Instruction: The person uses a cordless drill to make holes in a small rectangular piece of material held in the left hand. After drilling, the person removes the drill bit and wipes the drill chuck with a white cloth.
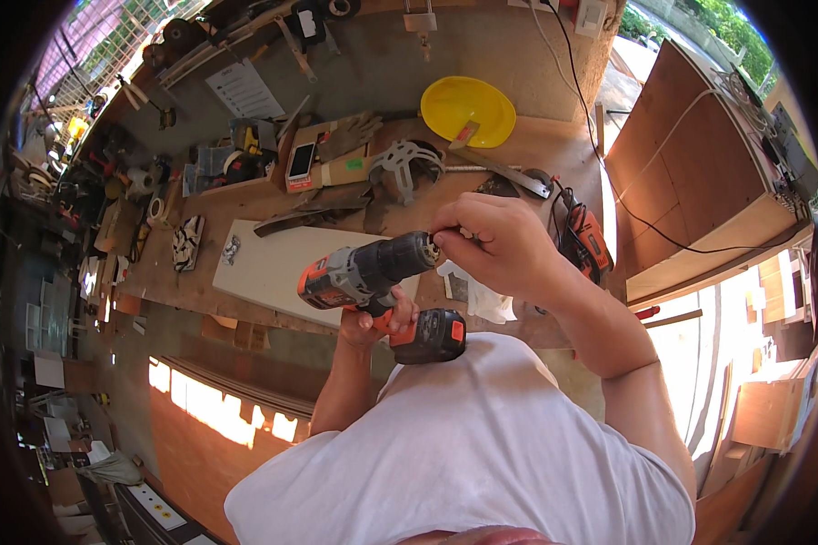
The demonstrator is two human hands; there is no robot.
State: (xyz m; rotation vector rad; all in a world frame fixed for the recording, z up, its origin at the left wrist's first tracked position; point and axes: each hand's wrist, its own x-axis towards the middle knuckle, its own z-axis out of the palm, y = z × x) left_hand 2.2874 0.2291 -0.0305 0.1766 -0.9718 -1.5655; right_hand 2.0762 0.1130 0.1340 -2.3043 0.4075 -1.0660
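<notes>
My left hand (389, 318) wraps round the grip of an orange and black cordless drill (359, 271), held in front of my chest with its chuck (407, 257) toward the right. The drill's black battery (429, 338) hangs below, close to my white shirt. At the chuck's open mouth, my right hand (500, 238) is closed in a pinch of thumb and forefinger. Whatever lies between those fingers is too small and too covered to make out. Behind the drill a white board (277, 272) lies flat on the workbench, a small clear packet (231, 250) on its left end.
Along the wooden workbench (536, 145) lie a yellow hard hat (468, 111), a grey head harness (407, 169), a smartphone (302, 161), work gloves (353, 133) and an orange corded tool (591, 245). A crumpled white sheet (489, 303) rests near the front edge. Right stands a wooden cabinet (691, 173).
</notes>
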